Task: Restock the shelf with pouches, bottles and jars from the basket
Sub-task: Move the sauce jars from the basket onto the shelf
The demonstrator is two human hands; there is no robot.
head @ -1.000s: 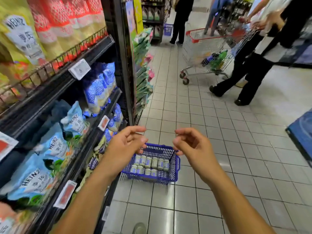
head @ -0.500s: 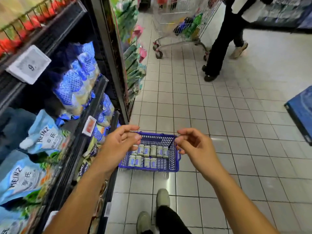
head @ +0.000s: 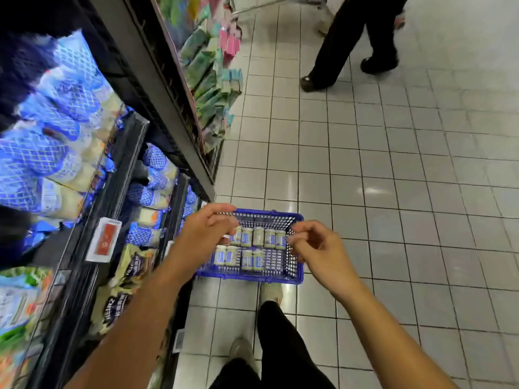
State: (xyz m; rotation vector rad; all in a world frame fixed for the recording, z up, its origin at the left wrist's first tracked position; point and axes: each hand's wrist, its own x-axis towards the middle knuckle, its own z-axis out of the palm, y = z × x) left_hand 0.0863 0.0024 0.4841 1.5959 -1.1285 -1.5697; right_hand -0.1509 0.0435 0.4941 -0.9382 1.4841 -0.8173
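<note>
1. The left hand (head: pixel 207 234) hovers over the 9 o'clock side of the basket (head: pixel 250 277). The right hand (head: pixel 320 248) is at its 3 o'clock rim. Both are loosely curled and hold nothing. I cannot tell whether either touches the rim.
2. The jars (head: pixel 258 237) stand packed against each other. A hurried grab could probably topple neighbouring jars or let one slip onto the tiled floor (head: pixel 393 192).
3. The basket holds only jars, in two rows, with a bare patch at its 4 o'clock corner. No pouches or bottles show inside.
4. The basket sits on the floor just beyond the person's shoe (head: pixel 271 292), at its 12 o'clock. A step forward might kick it.
5. At 9 o'clock, the shelf (head: pixel 123 175) is crowded with blue pouches (head: pixel 151 197). Squeezing jars in could dislodge them.
6. A passer-by (head: pixel 337 46) walks at 1 o'clock, well apart from the basket.
</note>
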